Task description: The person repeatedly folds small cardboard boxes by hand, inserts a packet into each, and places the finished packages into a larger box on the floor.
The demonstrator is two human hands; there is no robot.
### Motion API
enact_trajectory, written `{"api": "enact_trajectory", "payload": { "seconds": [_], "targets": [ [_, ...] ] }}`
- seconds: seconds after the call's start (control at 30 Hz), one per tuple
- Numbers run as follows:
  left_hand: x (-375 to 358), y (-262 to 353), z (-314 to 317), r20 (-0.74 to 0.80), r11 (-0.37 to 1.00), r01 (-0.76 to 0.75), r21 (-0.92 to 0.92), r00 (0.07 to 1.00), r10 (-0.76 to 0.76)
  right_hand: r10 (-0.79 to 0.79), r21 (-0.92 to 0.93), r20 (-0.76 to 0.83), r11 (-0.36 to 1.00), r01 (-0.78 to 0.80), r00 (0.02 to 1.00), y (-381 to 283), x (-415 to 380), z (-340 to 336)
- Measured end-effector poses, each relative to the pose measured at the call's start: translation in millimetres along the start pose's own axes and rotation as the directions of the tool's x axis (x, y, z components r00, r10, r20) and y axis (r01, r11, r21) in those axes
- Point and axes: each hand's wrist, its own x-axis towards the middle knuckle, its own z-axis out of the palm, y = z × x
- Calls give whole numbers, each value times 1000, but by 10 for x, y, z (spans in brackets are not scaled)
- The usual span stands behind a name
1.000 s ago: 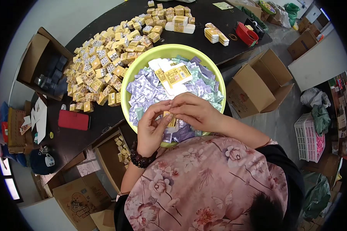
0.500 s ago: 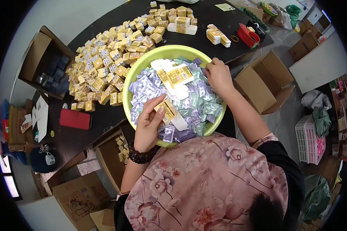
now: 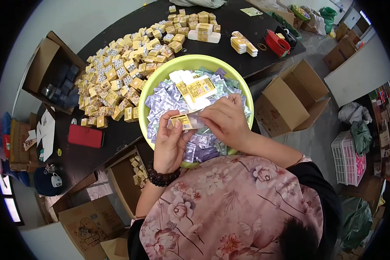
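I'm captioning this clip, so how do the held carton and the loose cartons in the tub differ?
The held carton is gripped by the left hand, with the right hand near its white end; the loose cartons lie on packets in the tub, untouched. The held carton is single; the loose cartons overlap in a small heap. Both show yellow print and white card.

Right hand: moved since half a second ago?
Yes: the right hand came inward from the basin's upper-right rim to the box in the left hand.
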Motion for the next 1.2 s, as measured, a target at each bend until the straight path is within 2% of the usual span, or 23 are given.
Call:
{"api": "enact_trajectory", "payload": {
  "seconds": [0.03,0.1,0.17,0.27,0.3,0.33,0.37,0.4,0.47,0.6,0.7,0.77,0.8,0.87,0.9,0.97,1.1,1.17,1.2],
  "targets": [
    [-7,-27,-15,-1,1000,-6,0,1000,6,-22,-9,14,1000,22,1000,-21,-3,10],
    [-21,-76,-36,9,984,-107,145,994,107,-43,-14,27,999,43,999,-20,-18,35],
    [-20,-67,-5,15,985,-118,125,993,117,-41,22,155,999,38,987,17,-40,46],
    [-11,-57,21,-32,990,-135,28,990,136,-12,-1,89,1000,12,996,-126,39,-50],
    [-4,-43,7,-14,996,-78,-42,997,77,-12,0,93,1000,12,996,-80,3,-49],
    [-7,-29,-13,7,994,-18,-111,1000,19,-77,5,109,997,77,991,2,-70,-49],
    [-3,-60,-111,80,998,38,-59,996,-33,-143,13,125,990,142,982,47,-111,-45],
    [-7,-66,-111,78,997,37,-61,996,-32,-143,14,127,990,142,982,43,-112,-32],
    [-15,-80,-100,149,986,166,-29,976,-160,-246,74,105,968,240,963,25,-103,7],
    [-60,-49,-64,117,969,202,-146,976,-186,-250,112,186,966,232,950,-60,-61,4],
    [-52,-77,-140,151,963,210,-170,971,-186,-198,104,209,978,179,958,-96,-58,9],
    [-49,-128,-129,133,998,66,9,989,-66,-50,203,180,979,12,982,-87,-108,37],
    [-49,-134,-110,132,998,65,8,989,-65,-51,203,182,979,13,982,-92,-115,58],
    [-52,-127,-73,34,987,107,120,993,-112,174,456,169,859,-233,970,-102,-124,112],
    [-55,-124,-75,34,987,107,120,993,-111,173,456,169,859,-233,970,-70,-152,143],
    [-58,-122,-78,139,989,148,-24,980,-144,137,599,317,738,-310,938,15,-202,199],
    [-74,-119,-58,130,995,103,-7,986,-101,111,505,233,835,-218,966,18,-170,165],
    [-83,-122,-103,108,995,94,-32,990,-90,128,631,232,734,-249,964,16,-168,167],
    [-84,-135,-108,108,995,94,-32,990,-90,127,631,232,734,-249,964,15,-162,167]
  ]
}}
